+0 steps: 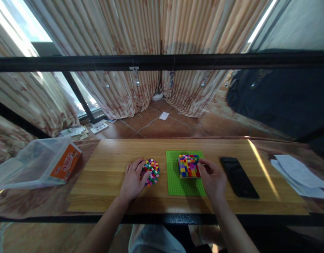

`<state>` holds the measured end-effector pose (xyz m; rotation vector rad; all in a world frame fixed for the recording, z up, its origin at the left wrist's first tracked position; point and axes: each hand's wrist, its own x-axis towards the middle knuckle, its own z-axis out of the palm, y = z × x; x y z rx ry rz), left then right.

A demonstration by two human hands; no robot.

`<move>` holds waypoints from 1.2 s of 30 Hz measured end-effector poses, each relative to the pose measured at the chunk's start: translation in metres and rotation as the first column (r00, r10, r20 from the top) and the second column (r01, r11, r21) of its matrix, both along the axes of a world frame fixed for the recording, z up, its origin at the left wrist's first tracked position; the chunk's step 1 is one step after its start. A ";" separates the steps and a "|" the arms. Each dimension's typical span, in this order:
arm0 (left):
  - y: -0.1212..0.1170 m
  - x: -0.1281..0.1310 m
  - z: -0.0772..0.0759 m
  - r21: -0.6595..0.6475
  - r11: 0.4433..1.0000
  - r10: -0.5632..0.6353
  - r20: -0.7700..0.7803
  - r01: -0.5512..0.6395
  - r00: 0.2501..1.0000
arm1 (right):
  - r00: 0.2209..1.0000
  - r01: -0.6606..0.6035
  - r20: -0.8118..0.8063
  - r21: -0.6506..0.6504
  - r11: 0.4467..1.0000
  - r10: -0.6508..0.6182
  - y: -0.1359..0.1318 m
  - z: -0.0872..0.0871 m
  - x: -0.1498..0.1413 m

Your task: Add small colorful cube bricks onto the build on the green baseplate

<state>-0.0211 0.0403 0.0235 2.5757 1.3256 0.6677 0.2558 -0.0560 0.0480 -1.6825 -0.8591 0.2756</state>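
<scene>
A loose pile of small multicoloured bricks [152, 172] lies on the wooden board. My left hand [132, 180] rests at its left side, fingers stretched out and apart, with the thumb and fingertips touching the bricks. To the right, a block built of many coloured bricks [188, 167] stands on a green baseplate [173, 182]. My right hand [213, 180] is at the block's right edge, its thumb and index finger pinched together there. Whatever sits between those fingertips is hidden or too small to make out.
A black phone [239, 177] lies right of the baseplate on the wooden board [106, 168]. White papers [301, 174] are at the far right. A clear plastic box [38, 163] with an orange label stands at the left. A dark bar [162, 63] crosses beyond the table.
</scene>
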 end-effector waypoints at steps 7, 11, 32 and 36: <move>-0.001 0.000 -0.001 -0.020 1.000 0.008 0.000 -0.008 1.000 | 0.819 -0.478 0.313 -0.092 0.874 0.481 0.002 0.006 -0.071; -0.001 0.000 -0.002 -0.020 1.000 0.006 -0.003 -0.006 1.000 | 0.732 -0.524 0.385 -0.208 0.826 0.561 0.013 -0.011 -0.094; 0.000 0.000 -0.003 0.004 1.000 -0.002 0.000 0.002 1.000 | 0.735 -0.481 0.355 -0.328 0.813 0.578 0.020 -0.011 -0.100; 0.001 0.000 -0.004 0.004 1.000 0.004 -0.006 -0.004 1.000 | 0.817 -0.486 0.261 -0.168 0.858 0.514 0.011 0.000 -0.092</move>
